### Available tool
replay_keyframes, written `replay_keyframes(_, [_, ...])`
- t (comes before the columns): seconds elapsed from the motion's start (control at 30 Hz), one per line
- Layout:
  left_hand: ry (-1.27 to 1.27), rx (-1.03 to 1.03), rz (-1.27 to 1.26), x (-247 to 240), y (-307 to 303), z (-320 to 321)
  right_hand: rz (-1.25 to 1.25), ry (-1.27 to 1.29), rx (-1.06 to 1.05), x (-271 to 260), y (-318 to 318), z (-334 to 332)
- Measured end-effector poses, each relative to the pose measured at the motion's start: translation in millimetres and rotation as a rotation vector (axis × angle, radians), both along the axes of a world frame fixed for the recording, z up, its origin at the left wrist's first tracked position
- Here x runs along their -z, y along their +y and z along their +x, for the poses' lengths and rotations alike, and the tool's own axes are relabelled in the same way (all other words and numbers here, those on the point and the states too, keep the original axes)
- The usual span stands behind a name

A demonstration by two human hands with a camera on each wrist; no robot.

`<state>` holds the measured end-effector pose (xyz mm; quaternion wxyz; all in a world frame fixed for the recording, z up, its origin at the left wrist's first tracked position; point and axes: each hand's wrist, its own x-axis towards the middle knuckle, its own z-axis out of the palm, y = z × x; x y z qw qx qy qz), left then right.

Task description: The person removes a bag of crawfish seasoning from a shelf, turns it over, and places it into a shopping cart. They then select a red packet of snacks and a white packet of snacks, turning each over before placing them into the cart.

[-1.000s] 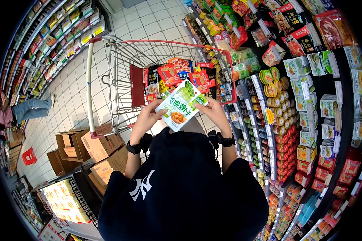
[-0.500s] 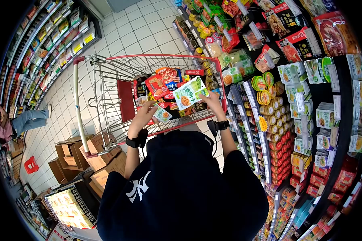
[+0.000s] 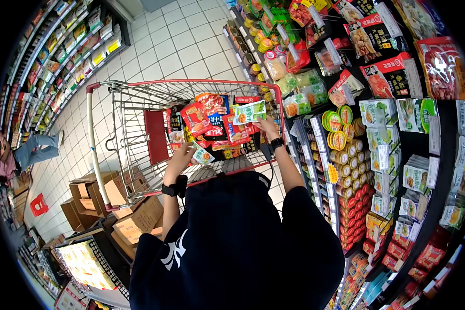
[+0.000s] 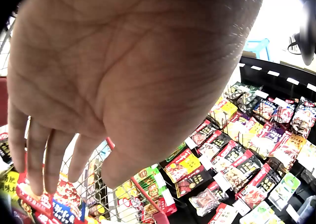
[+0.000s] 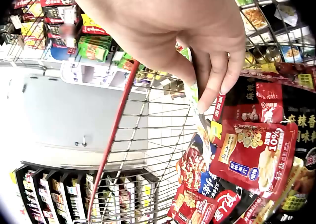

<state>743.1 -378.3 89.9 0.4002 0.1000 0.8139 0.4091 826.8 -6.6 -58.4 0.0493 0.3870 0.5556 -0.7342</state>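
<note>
My right hand (image 3: 267, 127) pinches a green-and-white packet (image 3: 249, 112) by its edge, above the packets in the right part of the shopping cart (image 3: 191, 81). In the right wrist view the thumb and fingers of that hand (image 5: 168, 31) hold the thin packet (image 5: 193, 98) edge-on, beside a red packet (image 5: 254, 155). My left hand (image 3: 179, 161) is at the cart's near side, beside another green-and-white packet (image 3: 202, 155). Its fingers extend downward in the left wrist view, where the palm (image 4: 133, 70) shows nothing held.
Shelves of packets and jars (image 3: 352, 155) stand close on the right. Cardboard boxes (image 3: 139, 222) lie at the lower left, by the cart's handle (image 3: 98, 150). Tiled floor (image 3: 183, 44) runs beyond the cart; a person's legs (image 3: 39, 148) show at far left.
One packet has parted from the other and lies by my left hand. My right hand has carried its packet away from my body, over the cart. The left hand has moved away from the held packet.
</note>
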Motion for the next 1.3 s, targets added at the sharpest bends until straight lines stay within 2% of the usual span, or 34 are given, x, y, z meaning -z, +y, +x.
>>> replay_keyframes(0.23, [0.019,-0.066,-0.098,-1.4,-1.5,0.7,-0.081,-0.106,0.057,49.5,9.2,-25.5])
replay_keyframes(0.43, [0.026,-0.100,-0.087,24.7,-10.8,7.9,-0.080,-0.212,0.060,56.5,10.5,-37.9])
replay_keyframes(0.57, [-0.008,-0.116,-0.068,32.0,-10.9,13.1,-0.092,-0.225,0.077,51.1,9.8,-39.7])
replay_keyframes(0.63, [0.008,-0.117,-0.058,33.2,-9.2,14.6,-0.126,-0.139,0.140,54.0,10.5,-38.2])
replay_keyframes(0.67, [0.026,-0.110,-0.049,32.8,-8.0,14.7,-0.065,-0.159,0.133,59.4,10.5,-40.8])
replay_keyframes(0.83, [0.036,-0.088,-0.041,29.8,-0.5,14.2,-0.084,-0.128,0.094,70.2,16.5,-30.0])
replay_keyframes(0.9, [0.044,-0.070,-0.039,23.6,1.8,13.3,-0.075,-0.137,0.024,62.5,16.4,-27.1])
replay_keyframes(1.07, [0.078,-0.074,-0.038,19.1,-5.0,18.3,-0.071,-0.116,0.005,52.8,11.5,-16.3])
replay_keyframes(1.17, [0.070,-0.045,-0.045,18.3,-14.6,20.4,0.022,-0.102,0.019,40.3,8.6,-12.2])
replay_keyframes(1.23, [0.078,-0.010,-0.047,17.6,-26.0,22.9,0.174,0.030,-0.006,21.0,6.2,-8.3])
replay_keyframes(1.3, [0.077,-0.006,-0.048,24.6,-31.9,24.0,0.188,0.018,0.025,16.6,1.5,-6.3])
